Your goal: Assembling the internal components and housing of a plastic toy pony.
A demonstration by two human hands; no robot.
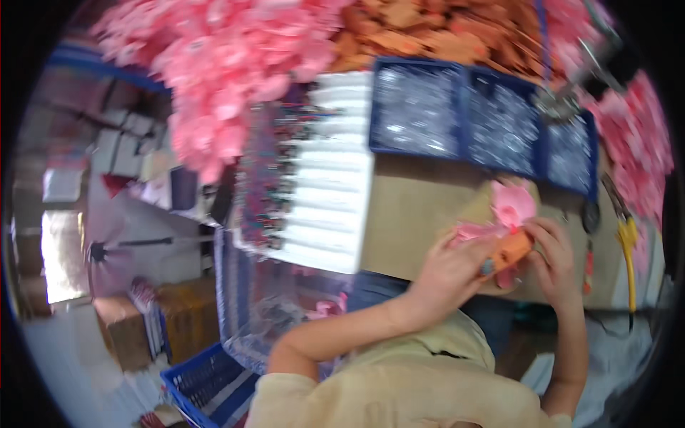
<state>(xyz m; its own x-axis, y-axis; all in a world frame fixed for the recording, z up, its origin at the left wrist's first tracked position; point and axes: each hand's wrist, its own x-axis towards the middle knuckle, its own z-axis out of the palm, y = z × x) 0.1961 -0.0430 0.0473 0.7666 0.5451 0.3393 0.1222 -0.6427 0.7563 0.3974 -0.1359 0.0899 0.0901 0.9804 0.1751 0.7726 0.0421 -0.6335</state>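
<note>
Pale yellow shirt (407, 385) is filling the lower edge, nearest the camera; the left hand (446, 274) is grasping an orange piece (510, 251) over the brown tabletop (421, 207), its long axis slanting from lower left to upper right; the right hand (558, 264) is touching its upper-right end, whether pinching I cannot tell; a pink piece (514, 203) is showing just beyond; blue trays (464, 114) are holding clear parts farther out.
</note>
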